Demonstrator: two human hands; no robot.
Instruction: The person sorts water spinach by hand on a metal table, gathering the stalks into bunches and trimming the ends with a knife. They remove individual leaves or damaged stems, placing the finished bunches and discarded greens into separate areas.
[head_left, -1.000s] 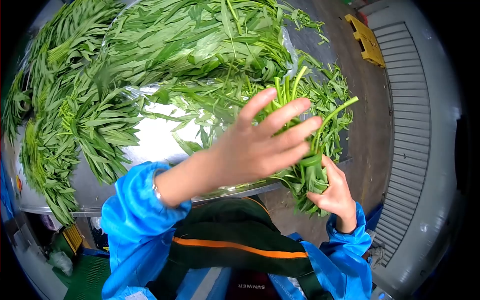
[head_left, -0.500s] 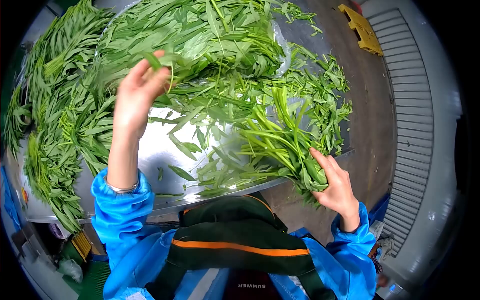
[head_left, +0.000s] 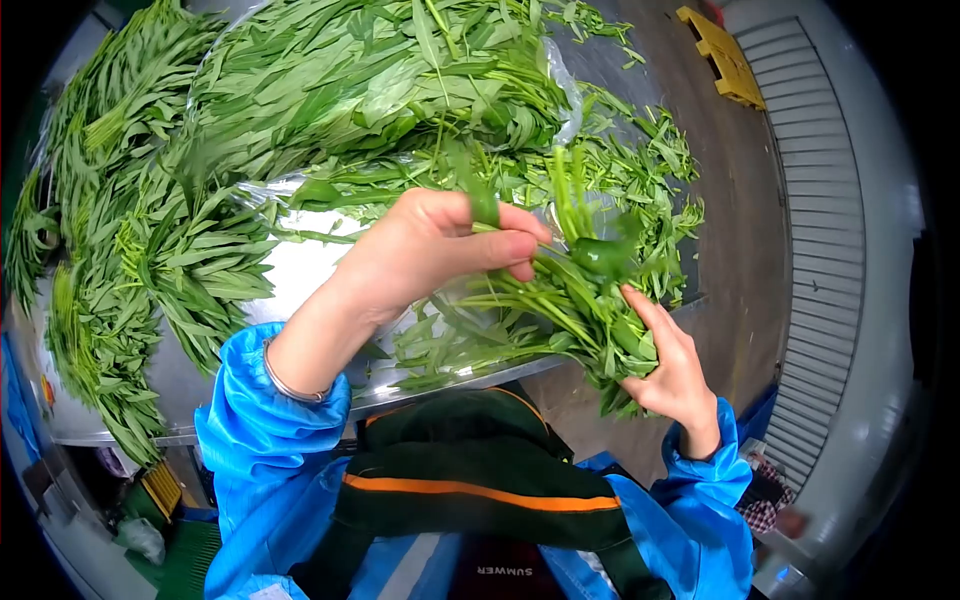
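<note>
Over the smooth silver metal bench point(head_left: 305, 262), our right hand point(head_left: 678, 375) clasps the long-stemmed green leafy bunch point(head_left: 590, 320); our left hand point(head_left: 420, 250) pinches a slender green sprig point(head_left: 483, 207) (blurred, partly hidden). We should align stem ends and grip lightly, sparing leaves.

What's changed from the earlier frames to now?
Left hand swung out left over the big heap, then back right to the bunch, now pinching a blurred sprig. Right hand kept its hold on the bunch; big heap stayed put.
</note>
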